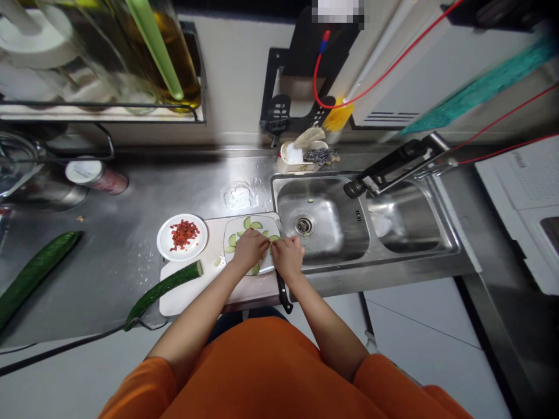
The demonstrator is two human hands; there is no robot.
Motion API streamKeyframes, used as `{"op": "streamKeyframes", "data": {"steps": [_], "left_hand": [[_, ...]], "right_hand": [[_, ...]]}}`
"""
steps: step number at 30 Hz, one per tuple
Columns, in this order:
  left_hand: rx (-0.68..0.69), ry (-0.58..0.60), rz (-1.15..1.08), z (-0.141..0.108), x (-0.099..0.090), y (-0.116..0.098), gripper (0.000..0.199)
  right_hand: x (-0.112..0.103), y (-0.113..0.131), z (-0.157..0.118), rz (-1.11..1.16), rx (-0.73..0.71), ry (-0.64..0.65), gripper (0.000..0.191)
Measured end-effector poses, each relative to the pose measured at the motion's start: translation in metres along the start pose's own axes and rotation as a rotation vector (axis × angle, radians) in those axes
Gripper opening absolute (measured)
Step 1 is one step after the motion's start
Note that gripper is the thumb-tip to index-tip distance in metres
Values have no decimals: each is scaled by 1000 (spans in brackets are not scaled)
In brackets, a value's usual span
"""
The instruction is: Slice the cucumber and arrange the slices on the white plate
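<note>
Cucumber slices point(256, 225) are lying on a square plate point(240, 228) atop my cutting board point(177, 291), beside the sink point(323, 221).
My left hand point(288, 256) and right hand point(251, 250) are working close together over the slices, fingertips bunched narrowly; whether either is pinching one, I cannot tell. A dish of red pieces point(162, 238) is sitting nearby.

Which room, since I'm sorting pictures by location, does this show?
Most likely a kitchen: there's a metal double sink, cucumber slices on a plate over a cutting board, and a bottle of amber liquid.
</note>
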State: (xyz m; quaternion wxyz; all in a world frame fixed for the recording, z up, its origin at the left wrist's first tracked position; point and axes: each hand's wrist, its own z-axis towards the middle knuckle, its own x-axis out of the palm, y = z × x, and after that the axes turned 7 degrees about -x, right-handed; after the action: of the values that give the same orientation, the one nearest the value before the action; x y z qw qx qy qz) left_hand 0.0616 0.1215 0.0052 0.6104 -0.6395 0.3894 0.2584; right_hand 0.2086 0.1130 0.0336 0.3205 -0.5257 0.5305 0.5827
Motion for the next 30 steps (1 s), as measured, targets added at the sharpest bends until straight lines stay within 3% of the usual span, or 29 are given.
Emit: {"op": "streamKeyframes", "data": {"steps": [6,10,12,16,20,30], "left_hand": [[-49,-139,-27,-11,-14,2,14],[-128,-280,-66,-36,-37,23,18],[-232,-350,-47,-50,-51,40,20],[-571,-446,93,-72,-80,74,26],[-788,-359,202,-70,-93,90,30],[-873,-218,319,-40,-89,96,31]], "right_hand": [[-3,-2,-4,2,-11,-61,20],[-6,1,-9,31,-55,-128,20],[-7,5,-11,50,-86,-154,19],[-8,16,-15,79,-133,-158,17],[-8,27,-15,87,-167,-100,19],[-9,35,-20,78,-178,-72,19]]}}
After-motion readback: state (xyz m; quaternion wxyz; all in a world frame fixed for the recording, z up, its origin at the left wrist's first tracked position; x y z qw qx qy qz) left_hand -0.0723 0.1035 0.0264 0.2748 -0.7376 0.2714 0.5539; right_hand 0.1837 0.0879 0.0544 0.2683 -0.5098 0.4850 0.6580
